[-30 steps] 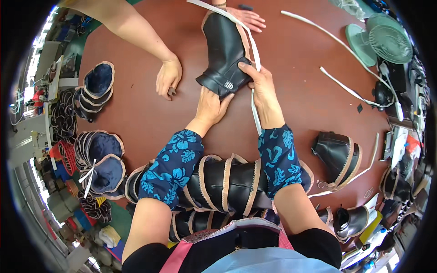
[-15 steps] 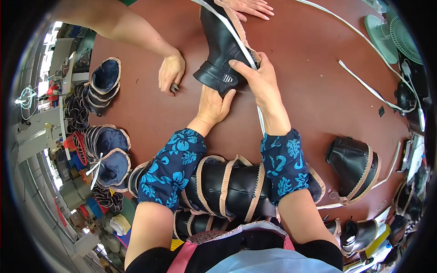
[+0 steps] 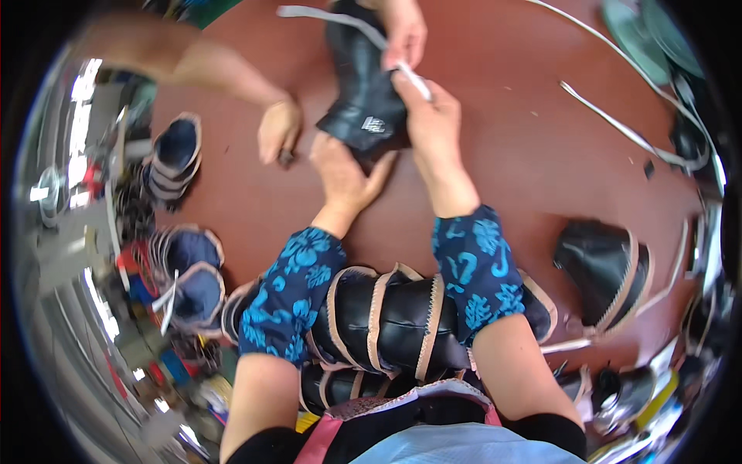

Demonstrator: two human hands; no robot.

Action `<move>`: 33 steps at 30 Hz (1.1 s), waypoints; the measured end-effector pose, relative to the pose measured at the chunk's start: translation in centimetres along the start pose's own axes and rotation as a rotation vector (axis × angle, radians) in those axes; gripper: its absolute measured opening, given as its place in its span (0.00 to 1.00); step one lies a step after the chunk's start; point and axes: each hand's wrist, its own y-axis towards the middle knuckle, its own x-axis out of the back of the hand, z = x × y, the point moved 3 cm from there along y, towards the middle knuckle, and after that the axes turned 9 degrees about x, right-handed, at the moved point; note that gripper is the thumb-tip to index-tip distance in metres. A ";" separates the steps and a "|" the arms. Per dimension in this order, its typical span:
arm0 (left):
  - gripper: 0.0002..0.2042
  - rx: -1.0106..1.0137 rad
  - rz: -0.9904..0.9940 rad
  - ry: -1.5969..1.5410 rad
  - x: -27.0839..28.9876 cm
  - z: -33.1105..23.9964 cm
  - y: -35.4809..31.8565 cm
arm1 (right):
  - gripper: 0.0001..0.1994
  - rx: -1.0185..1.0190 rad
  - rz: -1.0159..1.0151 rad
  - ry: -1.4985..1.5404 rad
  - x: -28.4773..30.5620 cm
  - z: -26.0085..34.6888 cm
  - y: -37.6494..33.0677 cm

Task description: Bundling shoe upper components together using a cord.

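Observation:
A black leather boot upper [image 3: 362, 93] with a pale mark near its lower end is held out at the table's far middle. Against its lower edge my left hand [image 3: 340, 178] grips it, fingers partly hidden behind the leather. My right hand [image 3: 434, 116] is closed on its right edge, thumb over a white strip [image 3: 332, 15] that runs up across the upper. Another person's hand [image 3: 406, 39] touches the strip just beyond my right thumb. That person's other hand [image 3: 280, 131] rests at the left with a small dark object by its fingers.
Black boot uppers [image 3: 402, 325] with tan edging lie in rows beneath my forearms. More stand at the left edge [image 3: 178, 155] and one lies at the right [image 3: 595, 267]. A white cord [image 3: 618, 133] and a green fan [image 3: 638, 39] are at the far right.
The boot upper has turned in my hands, and its strap no longer shows. The other person's far hand has come off the table onto the white strip, whose end now hangs to the left.

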 end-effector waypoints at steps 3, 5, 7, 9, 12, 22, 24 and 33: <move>0.35 -0.021 -0.155 0.084 3.7 4.0 -1.3 | 0.12 0.047 -0.077 -0.141 -3.3 -2.1 -1.4; 0.26 0.121 -0.047 -0.037 2.1 4.1 -0.6 | 0.19 0.341 -0.205 -0.027 -2.1 -2.9 1.1; 0.14 0.157 0.172 -0.017 1.0 3.5 -0.4 | 0.26 0.349 -0.246 -0.189 -0.3 -2.7 1.7; 0.12 -0.009 0.126 -0.040 -0.4 1.9 0.3 | 0.31 0.194 -0.293 -0.024 1.6 -2.2 2.8; 0.16 0.130 0.068 -0.100 -0.1 2.3 -0.7 | 0.35 -0.544 -0.299 0.493 1.7 -0.9 -0.8; 0.21 -0.053 0.366 0.215 -1.0 12.4 1.5 | 0.16 0.013 0.411 0.228 -1.1 30.2 -29.1; 0.23 0.010 0.519 0.317 0.8 13.0 3.4 | 0.15 0.258 0.562 -0.055 4.7 31.5 -38.1; 0.17 -0.009 1.210 -0.805 15.8 -31.5 -8.0 | 0.11 -0.041 -0.575 -0.280 32.1 28.2 -60.6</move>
